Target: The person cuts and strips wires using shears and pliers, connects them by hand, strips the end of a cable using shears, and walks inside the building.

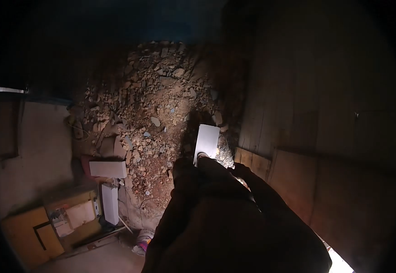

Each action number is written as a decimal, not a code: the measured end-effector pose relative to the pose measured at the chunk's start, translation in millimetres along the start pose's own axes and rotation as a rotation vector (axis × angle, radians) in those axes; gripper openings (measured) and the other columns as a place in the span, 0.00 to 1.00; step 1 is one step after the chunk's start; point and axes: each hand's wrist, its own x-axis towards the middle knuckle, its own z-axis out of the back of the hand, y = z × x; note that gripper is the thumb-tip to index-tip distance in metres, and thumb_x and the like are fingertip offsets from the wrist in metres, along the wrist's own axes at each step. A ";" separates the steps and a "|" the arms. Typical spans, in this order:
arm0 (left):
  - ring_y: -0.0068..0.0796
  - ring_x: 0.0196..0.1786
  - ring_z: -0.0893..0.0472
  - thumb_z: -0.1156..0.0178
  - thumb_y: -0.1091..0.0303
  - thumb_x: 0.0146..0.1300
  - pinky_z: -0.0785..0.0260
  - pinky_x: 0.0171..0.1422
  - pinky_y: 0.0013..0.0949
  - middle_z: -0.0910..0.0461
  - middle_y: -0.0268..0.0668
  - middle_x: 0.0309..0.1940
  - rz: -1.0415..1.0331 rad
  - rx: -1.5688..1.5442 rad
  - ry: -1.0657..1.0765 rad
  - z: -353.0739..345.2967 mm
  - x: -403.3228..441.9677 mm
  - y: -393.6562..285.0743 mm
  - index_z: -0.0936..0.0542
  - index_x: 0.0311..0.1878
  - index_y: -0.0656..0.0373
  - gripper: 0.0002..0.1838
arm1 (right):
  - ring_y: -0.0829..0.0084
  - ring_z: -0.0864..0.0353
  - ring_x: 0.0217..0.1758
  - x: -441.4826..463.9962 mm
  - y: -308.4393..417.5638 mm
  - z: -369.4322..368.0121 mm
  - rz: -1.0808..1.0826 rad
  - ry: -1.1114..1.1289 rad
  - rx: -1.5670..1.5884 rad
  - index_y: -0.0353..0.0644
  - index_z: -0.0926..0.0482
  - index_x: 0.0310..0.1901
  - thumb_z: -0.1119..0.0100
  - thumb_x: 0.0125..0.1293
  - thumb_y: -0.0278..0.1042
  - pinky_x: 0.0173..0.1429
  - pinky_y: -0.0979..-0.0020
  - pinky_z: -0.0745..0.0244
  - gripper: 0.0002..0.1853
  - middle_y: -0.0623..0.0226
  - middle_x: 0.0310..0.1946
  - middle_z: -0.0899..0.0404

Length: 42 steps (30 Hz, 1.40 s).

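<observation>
A flat white block (207, 140) shows in front of my dark body. At its near edge is a small reddish-brown shape, perhaps fingertips or a foot; I cannot tell which. My right hand (239, 170) is a dark outline to the right of the block's near end, apart from it, its fingers too dark to read. On the left side a dark limb ends near the block, and what seems to be my left hand (184, 169) is lost in shadow there. Whether either hand holds anything is hidden.
Broken stone and rubble (155, 123) cover the ground ahead. Left are two more white blocks, one lying crosswise (108, 169) and one lengthwise (110, 204), near a yellow-brown board (32, 234). A patterned bag (143, 241) lies near my body. Wooden panels (307, 182) stand along the right.
</observation>
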 end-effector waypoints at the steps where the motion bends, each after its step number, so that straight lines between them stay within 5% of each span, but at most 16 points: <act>1: 0.43 0.56 0.18 0.45 0.49 0.66 0.26 0.59 0.44 0.18 0.37 0.55 -0.024 0.026 0.006 24.3 12.1 -6.5 0.18 0.55 0.44 0.19 | 0.54 0.17 0.53 3.9 -11.3 -0.6 -0.040 -0.104 0.015 0.40 0.23 0.56 0.47 0.66 0.66 0.56 0.58 0.25 0.34 0.51 0.50 0.18; 5: 0.43 0.56 0.18 0.45 0.48 0.66 0.26 0.59 0.44 0.19 0.37 0.56 -0.104 0.149 0.025 118.9 70.2 -19.6 0.18 0.55 0.43 0.20 | 0.45 0.18 0.48 -45.4 28.4 79.1 -0.260 -0.139 0.327 0.33 0.21 0.44 0.46 0.68 0.58 0.51 0.52 0.24 0.28 0.44 0.40 0.17; 8: 0.42 0.57 0.18 0.45 0.48 0.66 0.26 0.60 0.44 0.19 0.37 0.57 -0.145 0.264 0.049 197.1 124.7 -11.2 0.18 0.56 0.43 0.20 | 0.46 0.18 0.48 41.0 -18.0 33.1 -0.433 -0.168 0.549 0.35 0.21 0.44 0.49 0.72 0.52 0.51 0.51 0.24 0.23 0.43 0.41 0.17; 14: 0.42 0.59 0.19 0.46 0.42 0.66 0.27 0.62 0.44 0.18 0.35 0.57 -0.178 0.359 0.150 365.0 296.2 54.1 0.19 0.59 0.40 0.23 | 0.58 0.16 0.43 170.1 122.0 112.4 -0.613 -0.554 1.343 0.39 0.20 0.44 0.50 0.74 0.47 0.45 0.56 0.23 0.18 0.51 0.37 0.17; 16: 0.39 0.56 0.17 0.48 0.41 0.68 0.25 0.59 0.43 0.17 0.36 0.54 -0.125 0.536 0.041 413.7 299.6 19.8 0.19 0.58 0.39 0.22 | 0.60 0.17 0.42 239.2 100.2 77.2 -0.046 -0.653 0.733 0.41 0.19 0.43 0.52 0.73 0.46 0.45 0.57 0.24 0.17 0.57 0.38 0.17; 18: 0.39 0.53 0.17 0.48 0.42 0.70 0.24 0.56 0.42 0.18 0.34 0.56 -0.248 0.547 0.029 446.4 314.4 9.8 0.19 0.58 0.37 0.21 | 0.60 0.17 0.43 280.7 85.4 63.2 0.184 -0.749 0.779 0.43 0.18 0.42 0.52 0.73 0.47 0.47 0.58 0.24 0.18 0.62 0.40 0.16; 19: 0.38 0.53 0.17 0.50 0.45 0.72 0.23 0.55 0.40 0.19 0.32 0.58 -0.322 0.603 -0.004 445.4 359.0 36.6 0.20 0.60 0.39 0.20 | 0.58 0.17 0.43 250.7 115.1 123.2 -0.277 -0.597 0.546 0.45 0.18 0.42 0.49 0.72 0.48 0.49 0.59 0.23 0.17 0.62 0.39 0.16; 21: 0.38 0.54 0.18 0.44 0.62 0.65 0.23 0.54 0.39 0.21 0.31 0.60 -0.527 0.619 -0.047 475.2 387.0 11.1 0.19 0.58 0.39 0.18 | 0.62 0.17 0.39 227.9 128.8 172.1 -0.602 -0.459 1.205 0.42 0.19 0.43 0.44 0.71 0.45 0.44 0.59 0.23 0.14 0.58 0.37 0.16; 25: 0.39 0.55 0.20 0.39 0.73 0.48 0.22 0.51 0.39 0.22 0.35 0.58 -0.910 0.605 -0.279 534.2 448.2 -78.2 0.18 0.54 0.50 0.25 | 0.70 0.27 0.28 284.5 78.3 147.8 -0.566 -0.636 1.434 0.40 0.25 0.43 0.37 0.67 0.42 0.33 0.63 0.29 0.14 0.63 0.27 0.24; 26: 0.38 0.55 0.20 0.39 0.77 0.47 0.22 0.49 0.35 0.23 0.38 0.58 -0.950 0.564 -0.367 539.3 485.2 -79.9 0.23 0.60 0.52 0.31 | 0.71 0.28 0.27 307.3 56.6 147.4 -0.542 -0.660 1.442 0.41 0.26 0.42 0.37 0.67 0.41 0.32 0.64 0.30 0.13 0.63 0.26 0.25; 28: 0.36 0.56 0.21 0.37 0.77 0.49 0.24 0.50 0.33 0.24 0.40 0.58 -0.847 -0.798 -0.175 541.9 537.5 -119.4 0.29 0.66 0.52 0.36 | 0.70 0.25 0.26 306.4 60.6 229.5 -0.551 -0.656 1.575 0.42 0.26 0.42 0.39 0.67 0.33 0.32 0.62 0.29 0.08 0.64 0.27 0.23; 30: 0.35 0.58 0.22 0.34 0.73 0.54 0.25 0.54 0.33 0.25 0.41 0.59 -0.918 -0.747 -0.347 579.7 571.0 -172.8 0.33 0.69 0.53 0.36 | 0.74 0.25 0.28 314.3 54.7 307.8 -0.401 -0.649 1.883 0.40 0.25 0.41 0.37 0.67 0.33 0.28 0.69 0.30 0.08 0.65 0.28 0.23; 32: 0.34 0.60 0.23 0.32 0.69 0.59 0.27 0.57 0.32 0.27 0.42 0.60 -0.987 -0.693 -0.498 625.9 583.2 -261.1 0.37 0.72 0.54 0.38 | 0.63 0.18 0.37 429.1 -37.6 270.4 -0.478 -0.776 1.044 0.37 0.22 0.46 0.38 0.64 0.29 0.39 0.60 0.25 0.11 0.58 0.34 0.20; 34: 0.36 0.65 0.27 0.32 0.60 0.64 0.32 0.67 0.38 0.30 0.47 0.65 -0.392 -0.750 -0.727 664.5 561.3 -342.7 0.42 0.75 0.56 0.40 | 0.56 0.19 0.45 424.1 -51.4 372.8 -0.396 -0.601 0.598 0.36 0.21 0.46 0.40 0.64 0.29 0.47 0.57 0.25 0.11 0.53 0.39 0.19; 35: 0.36 0.65 0.27 0.32 0.60 0.64 0.32 0.67 0.38 0.30 0.47 0.65 -0.381 -0.737 -0.718 679.8 575.7 -364.1 0.42 0.75 0.56 0.40 | 0.54 0.19 0.49 426.0 -57.4 421.6 -0.356 -0.594 0.434 0.36 0.20 0.46 0.42 0.65 0.30 0.51 0.55 0.25 0.11 0.51 0.41 0.19; 42: 0.47 0.79 0.46 0.34 0.55 0.66 0.49 0.78 0.44 0.50 0.56 0.78 -0.458 -0.384 -1.241 751.8 641.7 -501.7 0.52 0.79 0.58 0.47 | 0.48 0.21 0.56 485.3 -94.8 750.0 -0.237 -0.705 0.709 0.32 0.27 0.61 0.54 0.73 0.52 0.62 0.54 0.27 0.29 0.44 0.57 0.22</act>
